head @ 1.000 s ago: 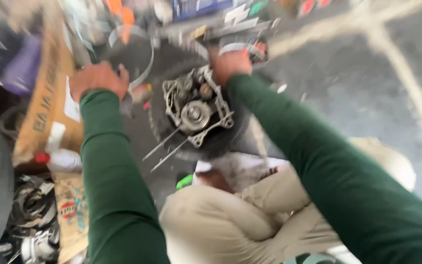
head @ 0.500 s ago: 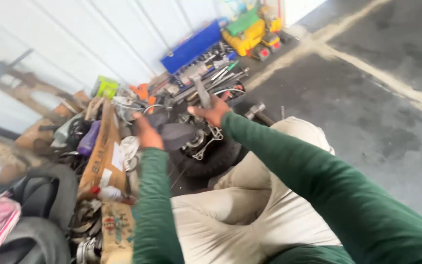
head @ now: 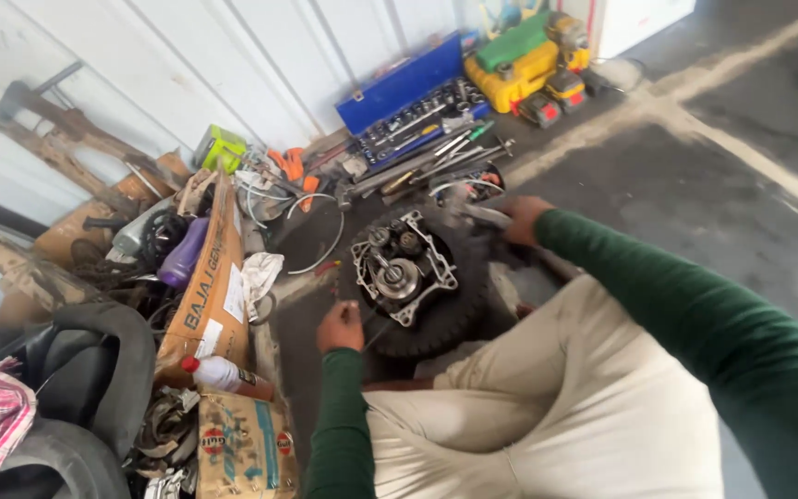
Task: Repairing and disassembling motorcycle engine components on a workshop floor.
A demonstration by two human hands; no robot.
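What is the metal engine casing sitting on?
The engine casing rests on a black tyre laid flat on the floor; tread shows around its lower and right sides. The casing covers the tyre's centre, so whatever lies beneath there is hidden.

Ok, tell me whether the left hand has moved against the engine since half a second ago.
Yes. The left hand sat up beside the engine's far left edge; now it lies lower, nearer the person, at the tyre's near-left rim.
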